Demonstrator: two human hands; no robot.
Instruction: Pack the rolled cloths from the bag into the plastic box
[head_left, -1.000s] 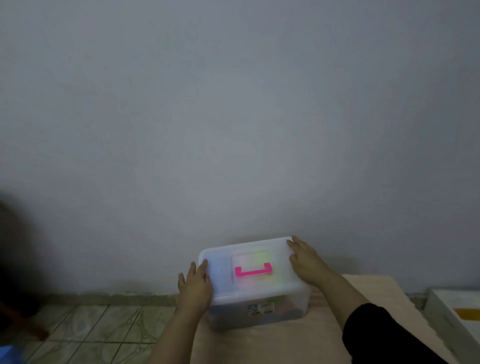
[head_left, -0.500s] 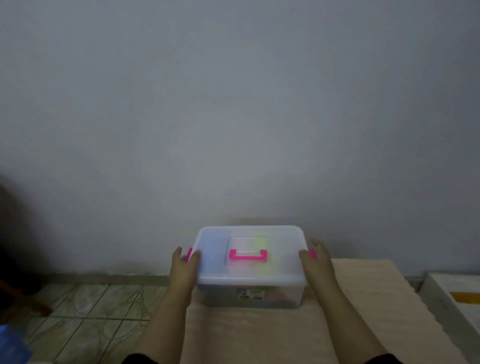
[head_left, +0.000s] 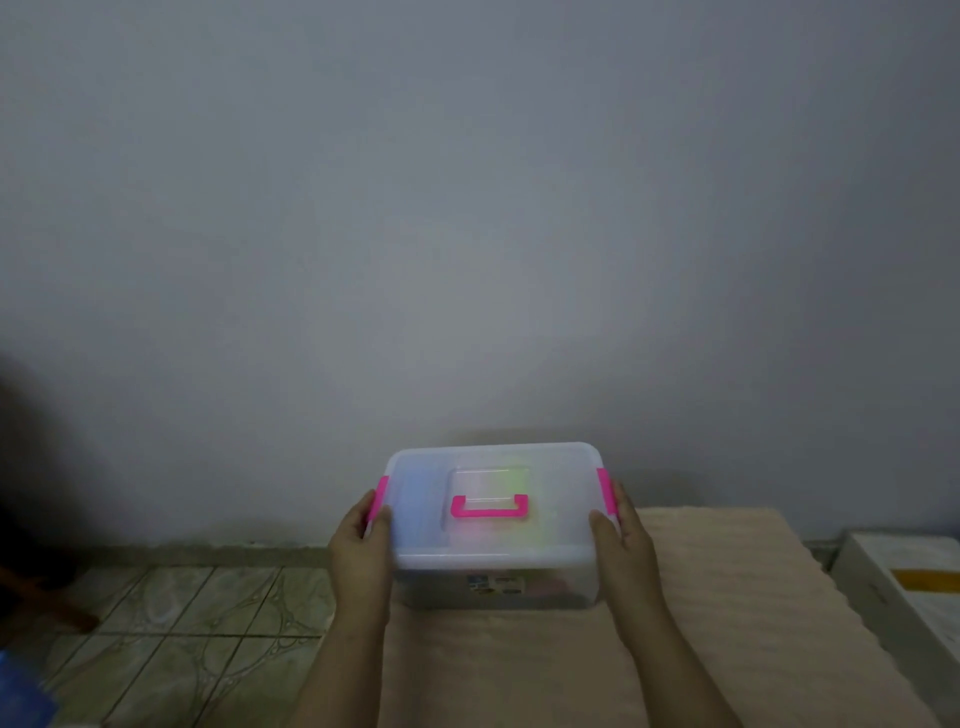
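A clear plastic box stands on a beige mat, its translucent lid on, with a pink handle on top. Faint coloured shapes of cloths show through the lid and wall. My left hand grips the box's left end at the pink side clip, thumb on the lid's edge. My right hand grips the right end at the other pink clip. No bag is in view.
The beige mat lies against a grey wall. Green patterned floor tiles spread to the left. A white box sits at the right edge. A dark shape and something blue are at the far left.
The box turned from skewed to square with the wall. Both hands slid from the lid's top to the ends, and the pink side clips now stand up against the lid.
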